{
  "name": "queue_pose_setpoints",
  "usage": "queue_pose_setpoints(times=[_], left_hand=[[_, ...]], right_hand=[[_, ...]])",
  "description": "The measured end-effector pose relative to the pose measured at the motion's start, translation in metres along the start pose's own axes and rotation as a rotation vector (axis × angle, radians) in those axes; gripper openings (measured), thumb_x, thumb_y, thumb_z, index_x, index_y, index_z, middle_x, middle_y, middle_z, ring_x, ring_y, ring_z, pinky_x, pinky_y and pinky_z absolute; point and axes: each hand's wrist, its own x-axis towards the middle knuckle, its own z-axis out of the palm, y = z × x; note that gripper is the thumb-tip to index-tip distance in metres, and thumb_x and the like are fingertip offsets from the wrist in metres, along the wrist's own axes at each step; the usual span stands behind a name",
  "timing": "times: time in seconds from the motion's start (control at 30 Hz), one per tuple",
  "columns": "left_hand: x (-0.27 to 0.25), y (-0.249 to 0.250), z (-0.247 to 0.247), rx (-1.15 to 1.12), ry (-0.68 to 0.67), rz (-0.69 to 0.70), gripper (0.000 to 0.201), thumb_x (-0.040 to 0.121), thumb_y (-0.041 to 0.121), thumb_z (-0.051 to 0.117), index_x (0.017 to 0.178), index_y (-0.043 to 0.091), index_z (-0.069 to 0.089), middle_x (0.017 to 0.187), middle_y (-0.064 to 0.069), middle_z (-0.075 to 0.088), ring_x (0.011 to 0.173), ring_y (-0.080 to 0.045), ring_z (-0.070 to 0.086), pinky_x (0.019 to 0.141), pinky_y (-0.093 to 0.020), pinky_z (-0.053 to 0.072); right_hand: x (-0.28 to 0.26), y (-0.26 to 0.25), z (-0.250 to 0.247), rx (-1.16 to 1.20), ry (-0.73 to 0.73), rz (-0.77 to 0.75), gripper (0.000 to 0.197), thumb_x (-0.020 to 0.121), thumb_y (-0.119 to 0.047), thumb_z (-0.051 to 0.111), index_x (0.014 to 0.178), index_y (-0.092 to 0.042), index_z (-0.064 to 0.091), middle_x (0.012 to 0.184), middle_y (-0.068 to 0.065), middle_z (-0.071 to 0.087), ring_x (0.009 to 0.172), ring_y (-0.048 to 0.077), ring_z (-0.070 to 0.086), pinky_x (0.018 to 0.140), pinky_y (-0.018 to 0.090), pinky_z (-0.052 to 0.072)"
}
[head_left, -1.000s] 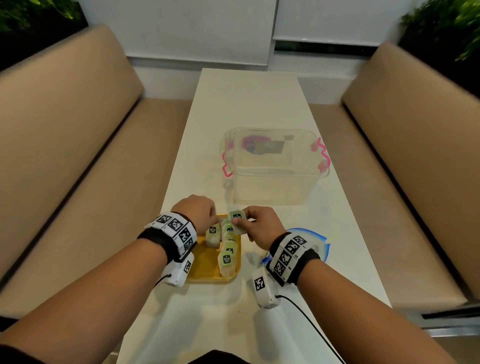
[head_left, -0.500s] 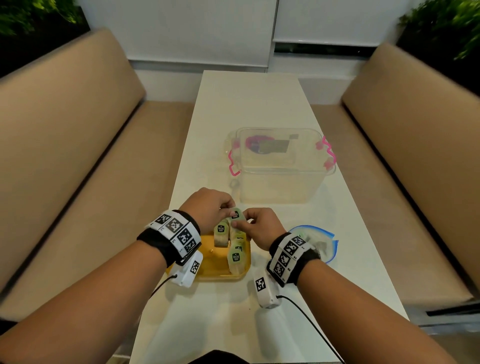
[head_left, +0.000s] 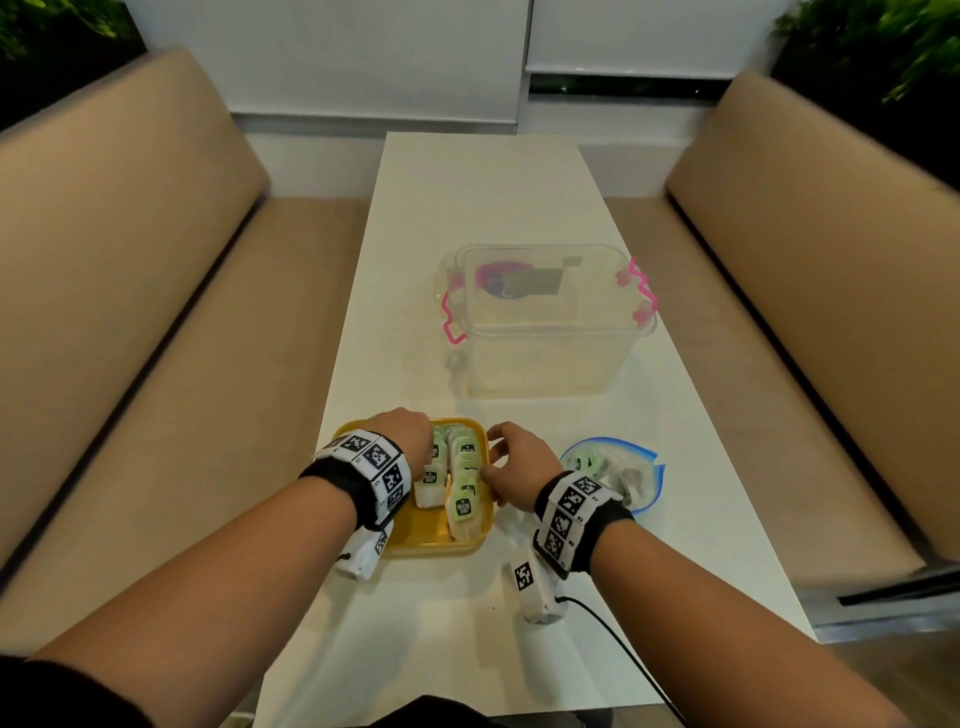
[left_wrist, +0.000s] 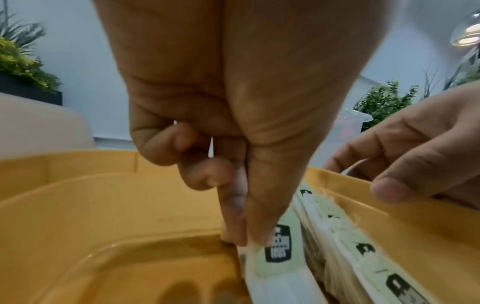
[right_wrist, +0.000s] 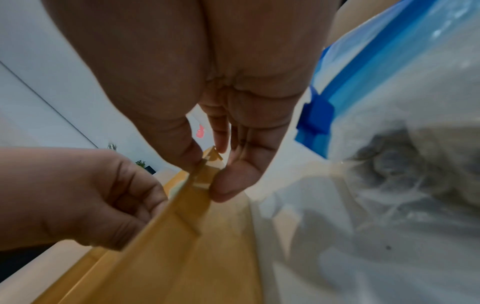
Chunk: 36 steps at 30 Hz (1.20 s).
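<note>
A yellow tray (head_left: 415, 535) lies near the table's front edge and holds two rows of white tea bags (head_left: 464, 506) with green tags. My left hand (head_left: 428, 449) reaches down into the tray. In the left wrist view its thumb and forefinger (left_wrist: 250, 234) pinch the top of one tea bag (left_wrist: 275, 259) in the left row. My right hand (head_left: 496, 467) is at the tray's right rim. In the right wrist view its thumb and a finger (right_wrist: 226, 185) sit on either side of that rim (right_wrist: 200, 174). There is no tea bag in the right hand.
A clear plastic box (head_left: 545, 332) with pink handles stands farther back on the white table (head_left: 467, 208). A zip bag (head_left: 618, 467) with a blue edge and more tea bags lies right of the tray. Beige benches flank the table. A black cable (head_left: 623, 649) trails from my right wrist.
The tea bag that both hands held above the tray is now down in the tray. My right hand has let go of it and moved to the tray's right rim.
</note>
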Motion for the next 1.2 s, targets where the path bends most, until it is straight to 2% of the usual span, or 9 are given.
queue_pose_setpoints(times=[0.23, 0.4, 0.53, 0.63, 0.7, 0.8, 0.97, 1.07, 1.2], left_hand=[[0.008, 0.003, -0.001, -0.046, 0.052, -0.096, 0.011, 0.079, 0.026, 0.075, 0.086, 0.019, 0.073, 0.086, -0.002, 0.072, 0.076, -0.022, 0.068, 0.074, -0.033, 0.058], [-0.004, 0.012, -0.013, -0.117, 0.145, -0.108, 0.020, 0.083, 0.038, 0.070, 0.097, 0.024, 0.070, 0.097, 0.000, 0.069, 0.088, -0.022, 0.065, 0.079, -0.032, 0.055], [-0.016, 0.044, -0.032, -0.273, 0.287, 0.041, 0.016, 0.088, 0.037, 0.063, 0.100, 0.027, 0.066, 0.097, 0.008, 0.068, 0.091, -0.016, 0.062, 0.083, -0.032, 0.052], [-0.020, 0.087, -0.040, -0.391, 0.314, 0.216, 0.012, 0.090, 0.032, 0.063, 0.100, 0.026, 0.066, 0.097, 0.011, 0.068, 0.081, -0.010, 0.057, 0.083, -0.029, 0.049], [-0.018, 0.118, -0.038, -0.429, 0.288, 0.290, 0.011, 0.091, 0.027, 0.063, 0.101, 0.026, 0.068, 0.097, 0.011, 0.069, 0.076, -0.008, 0.053, 0.077, -0.024, 0.045], [-0.011, 0.159, -0.027, -0.375, 0.184, 0.355, 0.016, 0.091, 0.018, 0.061, 0.104, 0.023, 0.070, 0.098, 0.007, 0.071, 0.081, -0.010, 0.059, 0.077, -0.023, 0.045], [0.004, 0.201, 0.004, -0.170, -0.014, 0.293, 0.021, 0.086, 0.013, 0.065, 0.104, 0.022, 0.069, 0.105, 0.002, 0.070, 0.096, -0.020, 0.064, 0.083, -0.029, 0.050], [0.007, 0.212, 0.017, -0.134, -0.031, 0.226, 0.030, 0.084, 0.028, 0.070, 0.113, 0.022, 0.066, 0.110, 0.001, 0.069, 0.099, -0.022, 0.064, 0.087, -0.033, 0.052], [0.007, 0.217, 0.025, -0.200, -0.009, 0.124, 0.035, 0.083, 0.041, 0.070, 0.111, 0.019, 0.066, 0.109, 0.000, 0.069, 0.099, -0.021, 0.064, 0.088, -0.035, 0.053]], right_hand=[[0.002, 0.003, -0.001, 0.002, -0.015, -0.019, 0.044, 0.088, -0.017, 0.063, 0.129, -0.016, 0.047, 0.100, 0.003, 0.063, 0.068, 0.024, 0.070, 0.065, 0.039, 0.061], [-0.002, 0.007, -0.015, 0.009, 0.104, -0.093, 0.043, 0.092, -0.031, 0.057, 0.133, -0.020, 0.048, 0.109, -0.004, 0.065, 0.079, 0.020, 0.069, 0.078, 0.040, 0.058], [-0.011, 0.020, -0.050, 0.006, 0.204, -0.141, 0.026, 0.094, -0.023, 0.054, 0.119, -0.019, 0.058, 0.099, -0.004, 0.064, 0.070, 0.013, 0.061, 0.063, 0.018, 0.047], [-0.018, 0.040, -0.083, -0.078, 0.244, -0.096, 0.016, 0.091, -0.025, 0.057, 0.106, -0.023, 0.062, 0.082, -0.008, 0.063, 0.077, 0.011, 0.059, 0.067, 0.023, 0.044], [-0.022, 0.058, -0.103, -0.186, 0.234, -0.025, 0.013, 0.087, -0.029, 0.059, 0.100, -0.026, 0.062, 0.083, -0.006, 0.062, 0.083, 0.019, 0.062, 0.073, 0.029, 0.049], [-0.029, 0.083, -0.126, -0.387, 0.164, 0.116, 0.021, 0.084, -0.037, 0.063, 0.103, -0.027, 0.063, 0.109, 0.003, 0.051, 0.088, 0.025, 0.061, 0.078, 0.030, 0.049], [-0.040, 0.113, -0.131, -0.544, -0.051, 0.239, 0.052, 0.079, -0.053, 0.066, 0.118, -0.022, 0.051, 0.118, 0.010, 0.040, 0.084, 0.029, 0.058, 0.079, 0.034, 0.053], [-0.036, 0.121, -0.125, -0.427, -0.105, 0.169, 0.056, 0.079, -0.037, 0.072, 0.122, -0.015, 0.043, 0.119, 0.014, 0.051, 0.094, 0.032, 0.060, 0.077, 0.036, 0.052], [-0.032, 0.129, -0.128, -0.248, -0.123, 0.066, 0.068, 0.079, -0.017, 0.076, 0.135, -0.012, 0.038, 0.120, 0.012, 0.057, 0.105, 0.029, 0.059, 0.079, 0.031, 0.046]])
